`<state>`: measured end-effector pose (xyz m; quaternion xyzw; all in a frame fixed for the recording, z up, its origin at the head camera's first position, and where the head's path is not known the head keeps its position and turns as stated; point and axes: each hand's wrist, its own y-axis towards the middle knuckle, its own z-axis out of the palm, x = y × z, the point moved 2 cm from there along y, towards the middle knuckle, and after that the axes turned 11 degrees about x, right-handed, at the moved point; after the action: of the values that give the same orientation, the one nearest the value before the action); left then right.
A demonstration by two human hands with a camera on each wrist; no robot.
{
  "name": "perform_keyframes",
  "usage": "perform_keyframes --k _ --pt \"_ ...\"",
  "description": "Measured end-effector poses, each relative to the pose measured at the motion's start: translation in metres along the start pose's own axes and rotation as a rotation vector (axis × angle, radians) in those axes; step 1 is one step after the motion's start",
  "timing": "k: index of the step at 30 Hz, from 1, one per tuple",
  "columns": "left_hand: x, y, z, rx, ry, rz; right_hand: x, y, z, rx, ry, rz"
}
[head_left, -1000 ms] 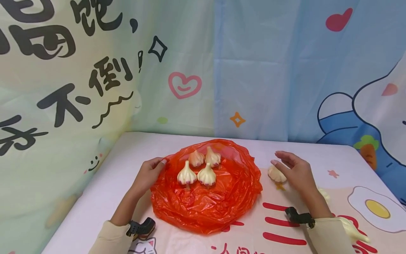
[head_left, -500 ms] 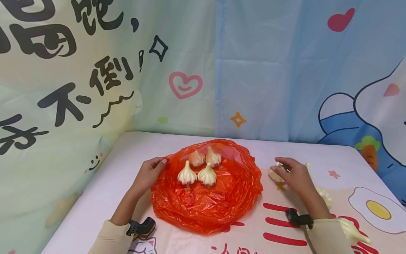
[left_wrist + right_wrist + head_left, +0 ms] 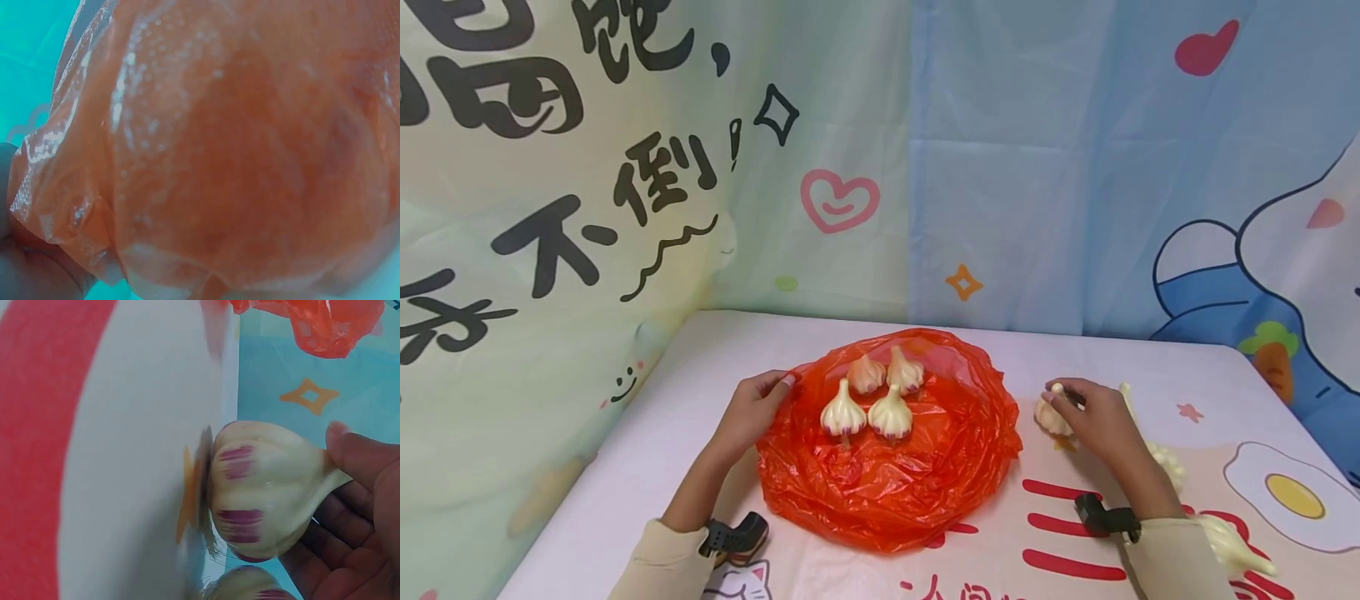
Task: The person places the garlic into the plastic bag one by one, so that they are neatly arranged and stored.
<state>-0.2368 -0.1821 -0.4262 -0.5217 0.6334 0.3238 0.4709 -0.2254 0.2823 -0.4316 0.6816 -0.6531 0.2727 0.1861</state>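
L hand [image 3: 757, 407] grips red bag [image 3: 955, 467] at its 10 o'clock; R hand [image 3: 1096, 417] pinches garlic bulb [image 3: 1051, 418] by neck, bag's 3 o'clock. Rec.: lift vert., bag held steady.

Soft, even light fills the head view, with small glints on the red plastic bag [image 3: 958, 492]; the left wrist view is blurred and teal-tinted; the right shows a garlic bulb [image 3: 262, 487] clearly, soft shadow on the tabletop [image 3: 128, 437]
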Motion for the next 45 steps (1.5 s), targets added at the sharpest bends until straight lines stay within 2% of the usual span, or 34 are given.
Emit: perform_keyframes --k 6,13,22,32,40,45 --pt "0.0 0.0 0.001 -0.002 0.002 -0.005 0.001 -0.001 -0.001 -0.005 0.021 -0.015" --pt "-0.001 0.0 0.001 -0.002 0.01 -0.003 0.008 -0.005 -0.006 -0.051 0.048 -0.072" --pt "-0.001 0.001 0.001 0.0 0.01 0.001 0.029 -0.012 -0.014 -0.099 0.088 -0.138" --pt "-0.002 0.001 0.0 -0.003 0.011 -0.005 0.052 -0.015 -0.019 -0.148 0.125 -0.246" --pt "0.0 0.003 0.001 -0.003 0.01 -0.008 0.072 -0.01 -0.018 -0.171 0.209 -0.291" --pt "0.0 0.002 0.001 0.002 0.008 -0.011 0.084 -0.005 -0.013 -0.155 0.266 -0.323"
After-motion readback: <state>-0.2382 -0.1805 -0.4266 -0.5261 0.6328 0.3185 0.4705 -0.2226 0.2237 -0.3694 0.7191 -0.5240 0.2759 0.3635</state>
